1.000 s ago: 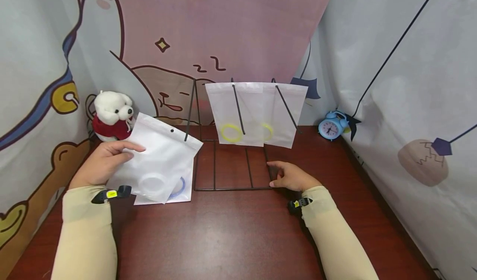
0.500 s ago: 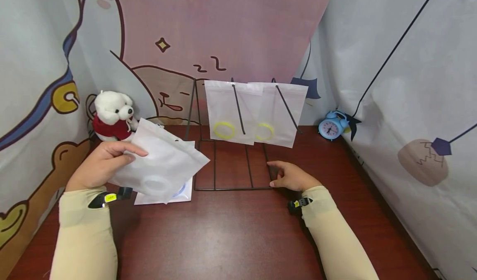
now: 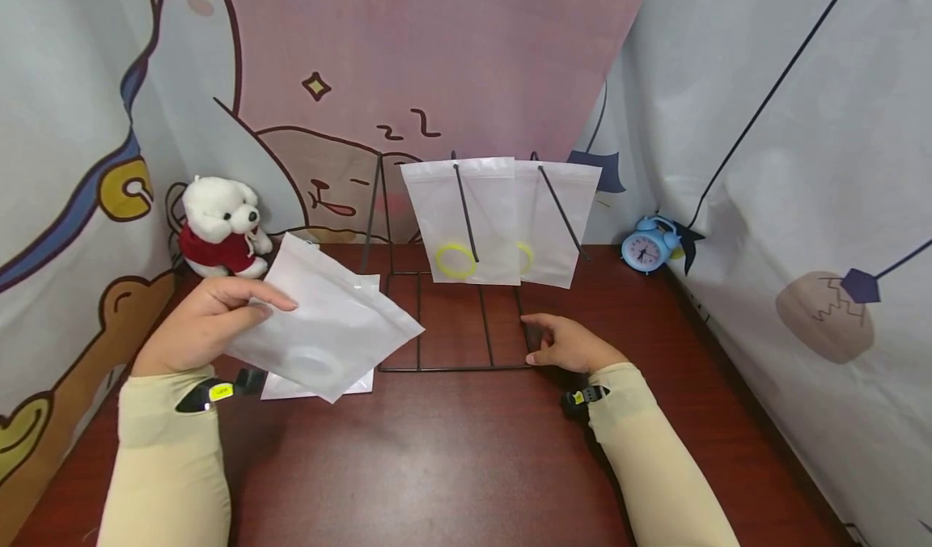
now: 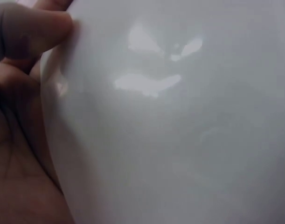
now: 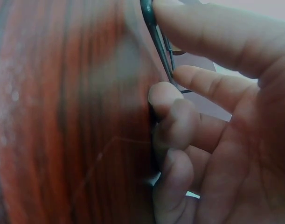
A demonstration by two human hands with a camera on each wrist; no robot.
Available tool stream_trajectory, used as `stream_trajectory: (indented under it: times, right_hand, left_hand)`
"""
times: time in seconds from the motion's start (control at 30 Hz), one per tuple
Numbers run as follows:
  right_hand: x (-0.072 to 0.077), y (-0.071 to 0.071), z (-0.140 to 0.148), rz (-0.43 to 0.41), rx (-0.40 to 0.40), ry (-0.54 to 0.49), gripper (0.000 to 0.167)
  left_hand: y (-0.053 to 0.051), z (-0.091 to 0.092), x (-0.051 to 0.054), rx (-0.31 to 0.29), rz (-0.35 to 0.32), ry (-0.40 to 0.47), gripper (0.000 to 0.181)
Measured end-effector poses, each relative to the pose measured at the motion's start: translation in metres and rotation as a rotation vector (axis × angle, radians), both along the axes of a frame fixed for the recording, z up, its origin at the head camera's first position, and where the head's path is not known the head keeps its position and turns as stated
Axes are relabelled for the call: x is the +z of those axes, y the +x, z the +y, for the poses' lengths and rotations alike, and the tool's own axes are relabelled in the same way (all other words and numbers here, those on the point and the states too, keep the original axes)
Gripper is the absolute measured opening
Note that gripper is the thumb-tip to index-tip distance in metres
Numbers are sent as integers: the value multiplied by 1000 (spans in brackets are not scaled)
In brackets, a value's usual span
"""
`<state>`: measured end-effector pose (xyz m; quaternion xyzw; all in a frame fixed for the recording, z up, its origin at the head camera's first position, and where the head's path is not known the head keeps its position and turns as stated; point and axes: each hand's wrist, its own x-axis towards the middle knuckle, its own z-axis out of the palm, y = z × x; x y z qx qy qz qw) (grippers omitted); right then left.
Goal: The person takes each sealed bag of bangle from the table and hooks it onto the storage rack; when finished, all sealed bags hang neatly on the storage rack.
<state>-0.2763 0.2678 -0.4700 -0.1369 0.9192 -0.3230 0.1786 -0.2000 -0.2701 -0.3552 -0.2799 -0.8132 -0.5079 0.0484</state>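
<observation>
My left hand [image 3: 207, 320] pinches the left edge of a white plastic zip bag [image 3: 331, 312], tilted in front of the rack's left side; in the left wrist view the glossy bag [image 4: 170, 126] fills most of the frame. Faintly, a ring shape shows through it. Under it, another white bag [image 3: 280, 387] lies on the table, mostly hidden. My right hand [image 3: 575, 345] holds the front right corner of a black wire rack [image 3: 451, 368], thumb and index finger against its bars. Two white bags, one [image 3: 480, 207] overlapping the other [image 3: 564, 223], hang on the rack's prongs, yellow rings showing through.
A white plush bear [image 3: 222, 223] in a red top sits at the back left. The blue alarm clock [image 3: 646, 243] stands at the back right. Printed cloth [image 3: 473, 61] walls the reddish-brown table [image 3: 408, 466] behind and on both sides.
The bag in my left hand has tilted, its free right corner shifting right and down, covering more of the bag below. The hung bag on the middle prong has swung. My right hand stays put.
</observation>
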Motion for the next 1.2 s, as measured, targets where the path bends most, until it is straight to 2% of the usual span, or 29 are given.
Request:
stream_trajectory:
  times: [0.2,0.53,0.73,0.87,1.07,1.2]
  right_hand:
    - [2,1,-1,-15,-5,-6,77]
    - [1,0,-1,-20,-11,-6,76]
    - [0,-1,-1,-6,-17,7,77]
    - [0,-1,-1,-1,-17,9,77]
    - [1,0,-2,0,-19,17,77]
    - [1,0,-2,-1,-18,19,77]
  left_hand:
    - [0,6,-1,6,-38,1,30]
    - [-3,8,-4,40,-17,33,29]
    - [-4,9,-6,80,-36,31,27]
    - [-4,11,-6,85,-40,41,27]
    - [-2,13,-5,86,-71,47,27]
    - [-2,15,-6,124,-104,32,26]
